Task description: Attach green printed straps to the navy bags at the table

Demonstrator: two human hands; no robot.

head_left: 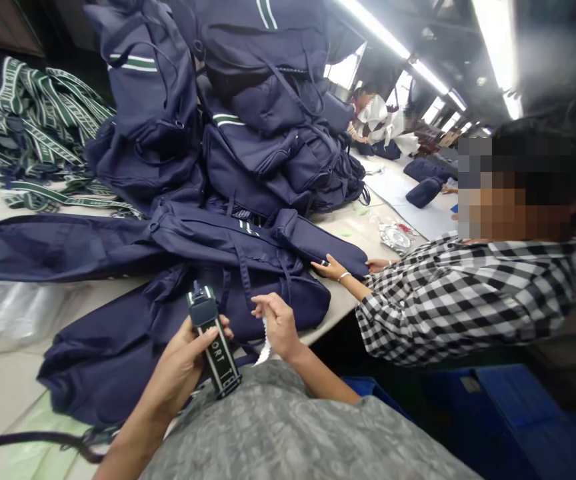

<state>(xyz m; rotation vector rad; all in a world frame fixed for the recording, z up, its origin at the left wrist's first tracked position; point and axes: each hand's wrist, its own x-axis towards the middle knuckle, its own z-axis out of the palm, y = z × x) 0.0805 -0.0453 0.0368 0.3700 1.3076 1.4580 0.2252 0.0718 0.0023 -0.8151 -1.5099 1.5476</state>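
My left hand [181, 357] is closed around a folded shoulder strap [222, 360], dark green and navy with white edges and white lettering. A navy end piece tops the strap, tilted away from me. To the right, my right hand [281, 327] pinches a thin white strip [264, 352] with a jagged edge, which hangs from the fingers. Just beyond both hands lies a long navy bag [118, 347] on the table, with another navy bag [203, 233] on top of it. Parts of my left fingers are hidden behind the strap.
More navy bags [263, 127] are piled high at the back. Green-and-white straps [38, 127] lie heaped at the left, near clear plastic packaging [15, 310]. On the right, a co-worker in a checked shirt [448, 300] touches a navy bag. Blue crates [498, 420] stand below.
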